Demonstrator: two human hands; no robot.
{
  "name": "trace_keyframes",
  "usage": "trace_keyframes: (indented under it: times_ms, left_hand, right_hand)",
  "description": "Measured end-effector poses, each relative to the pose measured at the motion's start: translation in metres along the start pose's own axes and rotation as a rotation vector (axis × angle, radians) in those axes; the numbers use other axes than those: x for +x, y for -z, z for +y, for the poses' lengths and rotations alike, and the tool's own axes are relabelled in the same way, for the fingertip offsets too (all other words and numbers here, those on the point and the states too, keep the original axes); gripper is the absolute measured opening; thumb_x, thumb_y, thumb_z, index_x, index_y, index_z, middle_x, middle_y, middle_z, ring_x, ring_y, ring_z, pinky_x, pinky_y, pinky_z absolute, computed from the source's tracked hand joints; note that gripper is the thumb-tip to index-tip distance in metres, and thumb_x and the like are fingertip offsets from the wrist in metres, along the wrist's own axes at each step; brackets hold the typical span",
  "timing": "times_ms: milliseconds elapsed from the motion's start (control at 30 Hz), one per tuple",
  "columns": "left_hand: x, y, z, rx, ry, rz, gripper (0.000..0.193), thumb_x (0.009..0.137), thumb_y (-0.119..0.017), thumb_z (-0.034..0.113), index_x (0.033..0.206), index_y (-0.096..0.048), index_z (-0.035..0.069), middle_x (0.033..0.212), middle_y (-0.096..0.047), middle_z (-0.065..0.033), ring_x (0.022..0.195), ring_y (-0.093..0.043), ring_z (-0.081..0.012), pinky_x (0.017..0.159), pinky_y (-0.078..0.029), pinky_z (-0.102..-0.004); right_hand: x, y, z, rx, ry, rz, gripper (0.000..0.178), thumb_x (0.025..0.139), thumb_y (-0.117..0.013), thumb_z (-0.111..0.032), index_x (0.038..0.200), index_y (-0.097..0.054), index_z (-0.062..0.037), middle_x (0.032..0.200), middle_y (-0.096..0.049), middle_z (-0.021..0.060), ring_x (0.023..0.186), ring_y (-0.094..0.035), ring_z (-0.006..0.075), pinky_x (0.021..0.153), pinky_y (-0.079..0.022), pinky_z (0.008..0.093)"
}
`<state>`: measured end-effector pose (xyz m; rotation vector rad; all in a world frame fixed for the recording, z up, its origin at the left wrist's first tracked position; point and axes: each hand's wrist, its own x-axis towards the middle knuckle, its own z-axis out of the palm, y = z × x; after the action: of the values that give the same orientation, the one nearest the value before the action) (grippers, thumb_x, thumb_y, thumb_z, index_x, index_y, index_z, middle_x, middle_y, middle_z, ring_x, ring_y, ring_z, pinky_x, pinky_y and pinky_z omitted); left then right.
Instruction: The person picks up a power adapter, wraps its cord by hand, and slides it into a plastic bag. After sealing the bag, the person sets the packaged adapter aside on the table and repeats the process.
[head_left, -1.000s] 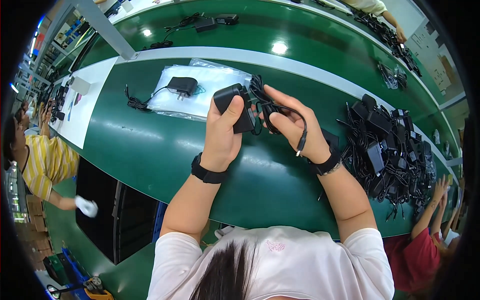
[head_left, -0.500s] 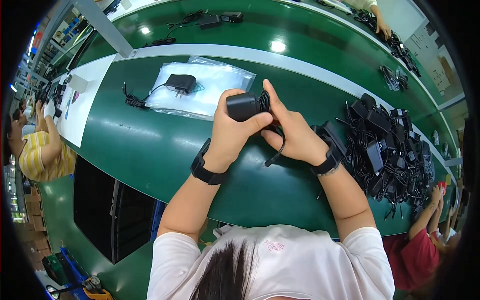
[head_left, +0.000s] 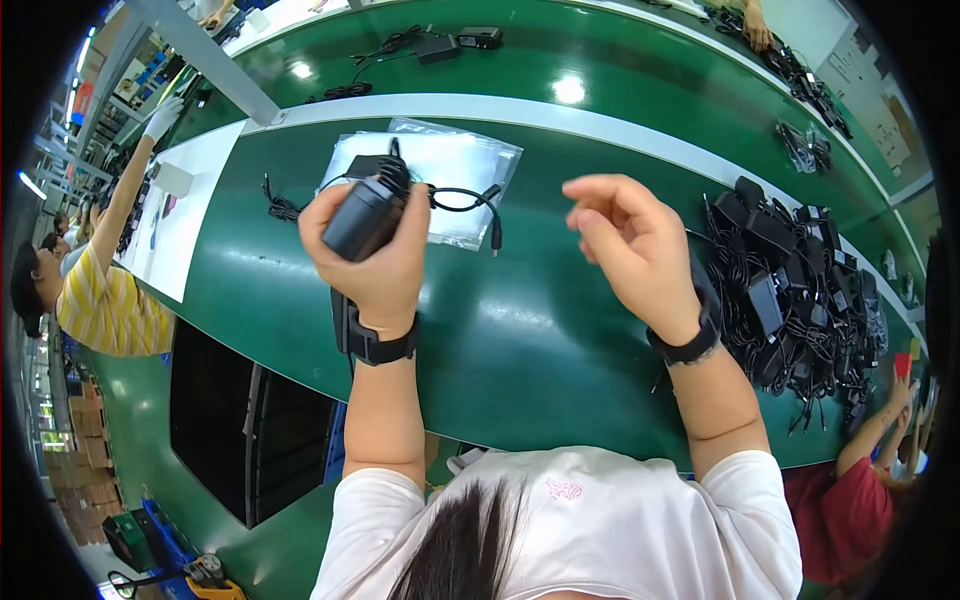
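Observation:
My left hand (head_left: 365,255) is wrapped round a black power adapter (head_left: 357,219), held above the green table (head_left: 540,370). The adapter's cable (head_left: 470,200) is bunched at its top, and a loose loop with the plug end hangs out to the right. Behind it lie clear plastic bags (head_left: 460,155) in a stack, with a second black adapter (head_left: 367,168) partly hidden by my left hand. Its cord bundle (head_left: 281,206) rests to the left of the bags. My right hand (head_left: 640,255) hovers apart on the right, fingers loosely curled and spread, holding nothing.
A large heap of black adapters and cables (head_left: 775,280) covers the table's right side. Beyond a white divider (head_left: 560,115), more adapters (head_left: 437,47) lie on the far green surface. Co-workers sit at the left, in a yellow striped shirt (head_left: 115,305), and at the right, in red (head_left: 840,520).
My hands have parted. The left hand has carried the adapter leftward, over the bags, while the right hand has let go of the cable and moved right.

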<state>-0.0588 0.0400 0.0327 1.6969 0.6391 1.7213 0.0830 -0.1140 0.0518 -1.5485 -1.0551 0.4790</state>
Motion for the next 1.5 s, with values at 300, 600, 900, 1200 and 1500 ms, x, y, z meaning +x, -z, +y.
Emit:
trace_keyframes:
  times_ms: [300,600,900,1200,1500]
  left_hand:
    - [-0.031,-0.024,0.015,-0.321,-0.402,-0.502,0.054,0.060,-0.075,-0.004,0.100,-0.039,0.003,0.086,-0.062,-0.0150,0.082,-0.063,-0.0255,0.080,-0.050,-0.0403]
    - [-0.043,-0.035,0.010,-0.836,0.709,-0.354,0.043,0.068,-0.063,-0.010,0.102,-0.040,0.001,0.093,-0.058,-0.0111,0.083,-0.060,-0.0180,0.076,-0.050,-0.0312]
    - [-0.051,-0.035,0.010,-0.615,0.644,-0.325,0.047,0.067,-0.068,-0.004,0.104,-0.038,-0.001,0.092,-0.057,-0.0099,0.081,-0.058,-0.0130,0.069,-0.051,-0.0266]
    - [-0.054,-0.042,0.030,-0.996,0.972,-0.330,0.043,0.070,-0.065,-0.005,0.102,-0.039,0.003,0.089,-0.056,-0.0050,0.078,-0.057,-0.0117,0.069,-0.050,-0.0244]
    - [-0.034,-0.054,0.013,-1.066,0.704,-0.589,0.076,0.076,-0.067,0.045,0.129,-0.031,0.005,0.114,-0.045,-0.0055,0.101,-0.046,-0.0133,0.089,-0.039,-0.0277]
  right_hand:
    - [0.006,-0.026,0.032,1.035,-0.715,-0.267,0.031,0.091,-0.050,-0.025,0.106,-0.054,0.0028,0.091,-0.062,0.0079,0.082,-0.061,0.0149,0.076,-0.050,0.0325]
    - [0.004,-0.027,0.034,0.878,-0.453,-0.129,0.025,0.093,-0.042,-0.010,0.110,-0.056,0.0012,0.102,-0.059,0.0049,0.086,-0.058,0.0110,0.076,-0.047,0.0220]
    - [-0.014,-0.046,0.022,0.609,-0.217,-0.037,0.041,0.096,-0.039,-0.030,0.124,-0.043,-0.0006,0.104,-0.054,0.0040,0.087,-0.051,0.0070,0.071,-0.040,0.0189]
    - [-0.022,-0.053,0.025,-0.031,0.356,0.137,0.049,0.091,-0.046,-0.021,0.129,-0.029,0.0057,0.118,-0.049,0.0207,0.106,-0.052,0.0296,0.090,-0.039,0.0340]
    - [0.002,-0.021,0.026,-0.084,0.300,0.299,0.051,0.089,-0.052,-0.022,0.128,-0.033,0.0041,0.112,-0.050,0.0102,0.093,-0.052,0.0148,0.082,-0.042,0.0261]
